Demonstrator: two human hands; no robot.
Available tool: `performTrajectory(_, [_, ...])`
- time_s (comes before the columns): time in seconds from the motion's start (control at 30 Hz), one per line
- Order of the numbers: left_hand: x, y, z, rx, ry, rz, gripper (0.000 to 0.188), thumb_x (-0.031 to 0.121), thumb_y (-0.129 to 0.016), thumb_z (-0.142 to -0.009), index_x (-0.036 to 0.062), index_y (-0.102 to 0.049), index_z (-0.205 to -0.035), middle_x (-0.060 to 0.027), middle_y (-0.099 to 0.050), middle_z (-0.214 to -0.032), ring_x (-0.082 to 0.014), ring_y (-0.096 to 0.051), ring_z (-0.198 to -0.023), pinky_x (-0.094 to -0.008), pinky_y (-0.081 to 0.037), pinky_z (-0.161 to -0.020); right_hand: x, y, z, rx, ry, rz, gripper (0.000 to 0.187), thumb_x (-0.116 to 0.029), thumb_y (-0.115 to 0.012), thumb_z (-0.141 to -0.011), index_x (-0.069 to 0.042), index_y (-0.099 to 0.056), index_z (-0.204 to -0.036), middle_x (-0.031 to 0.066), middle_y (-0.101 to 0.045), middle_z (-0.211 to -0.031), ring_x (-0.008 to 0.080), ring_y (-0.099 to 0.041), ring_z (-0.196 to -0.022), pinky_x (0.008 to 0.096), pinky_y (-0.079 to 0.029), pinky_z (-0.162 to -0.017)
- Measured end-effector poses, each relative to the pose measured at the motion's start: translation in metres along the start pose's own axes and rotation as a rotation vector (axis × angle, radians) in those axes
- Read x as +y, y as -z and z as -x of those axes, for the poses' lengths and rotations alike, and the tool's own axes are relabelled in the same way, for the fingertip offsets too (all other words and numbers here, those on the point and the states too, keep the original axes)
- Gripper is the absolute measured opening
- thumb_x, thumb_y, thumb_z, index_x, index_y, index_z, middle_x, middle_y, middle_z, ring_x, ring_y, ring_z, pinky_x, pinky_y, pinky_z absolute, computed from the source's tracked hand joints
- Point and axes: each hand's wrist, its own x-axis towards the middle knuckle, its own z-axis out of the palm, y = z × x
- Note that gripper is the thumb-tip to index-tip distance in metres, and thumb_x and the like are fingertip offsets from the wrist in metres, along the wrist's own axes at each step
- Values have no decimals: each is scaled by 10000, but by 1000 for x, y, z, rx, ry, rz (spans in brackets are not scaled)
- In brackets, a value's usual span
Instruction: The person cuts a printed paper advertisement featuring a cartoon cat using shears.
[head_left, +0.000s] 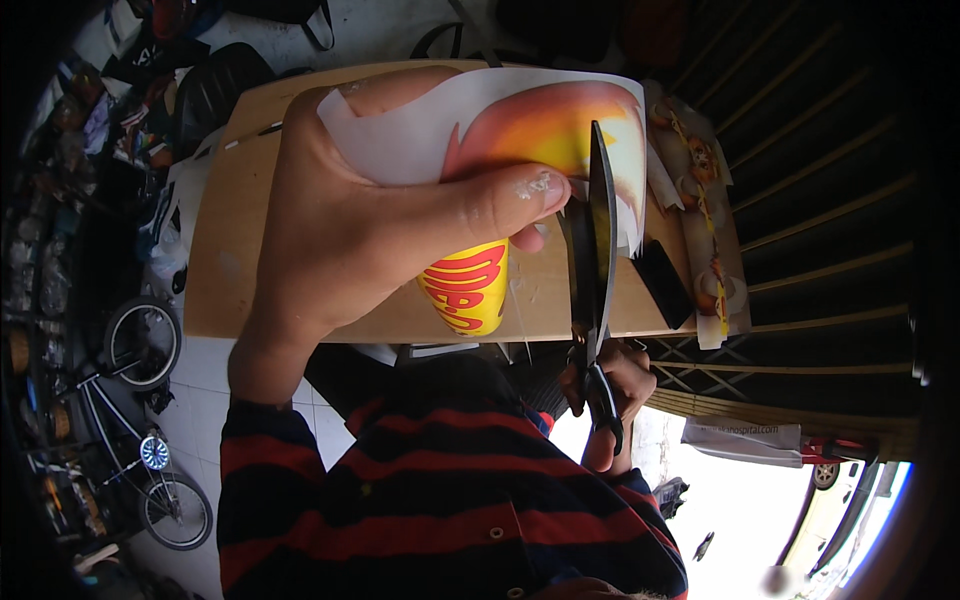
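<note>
My left hand grips a printed sheet, its thumb pressed on the front near the cut edge. White with an orange, yellow and dark red picture, the sheet curves above the table. Below that hand hangs a yellow curved piece with red lettering; whether it belongs to the same sheet I cannot tell. My right hand has its fingers in the black handles of a pair of scissors. The blades point away from me, upright beside the thumb, with one tip over the picture. White residue marks the left thumb.
The wooden table carries a black flat object and printed strips along its right edge. A small bicycle stands on the floor at left, beside cluttered shelves. Dark slatted bars rise at right.
</note>
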Motion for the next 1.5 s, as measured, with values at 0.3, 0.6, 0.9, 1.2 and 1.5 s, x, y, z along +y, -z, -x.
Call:
performTrajectory(0.3, [-2,0,-2,-18,-17,-41,245,31,-636,-715,-61,-586,-936,-115,-628,-744,-166,-614,-588,-271,-508,-569,20,-26,-10,149,315,-381,719,-661,-615,-614,50,-545,-700,49,-479,-481,92,-465,-340,182,-302,-320])
performTrajectory(0.6, [-6,1,-1,-25,-5,-75,229,32,-630,-729,-54,-590,-938,-107,-626,-750,-158,-611,-590,-260,-495,-565,-2,1,-9,-121,70,119,801,-751,-560,-558,38,-548,-699,19,-463,-446,72,-446,-334,174,-296,-334])
performTrajectory(0.9, [-5,5,-2,-76,19,-92,207,38,-620,-750,-50,-589,-936,-95,-620,-742,-148,-603,-589,-253,-491,-551,-9,7,-4,-131,-64,134,804,-773,-598,-528,11,-556,-705,10,-495,-468,120,-513,-411,212,-392,-417])
performTrajectory(1.2, [-8,5,-3,-71,40,-183,201,38,-638,-749,-57,-595,-921,-98,-625,-737,-149,-608,-591,-255,-500,-561,-1,8,-3,-122,30,98,823,-735,-624,-503,56,-553,-720,38,-497,-497,80,-462,-344,176,-311,-324])
performTrajectory(1.5, [-17,2,-4,-52,51,-192,198,46,-642,-747,-62,-598,-907,-101,-625,-724,-151,-616,-602,-255,-506,-574,6,10,4,-158,20,145,848,-748,-613,-512,63,-544,-751,19,-479,-469,77,-468,-340,168,-314,-328])
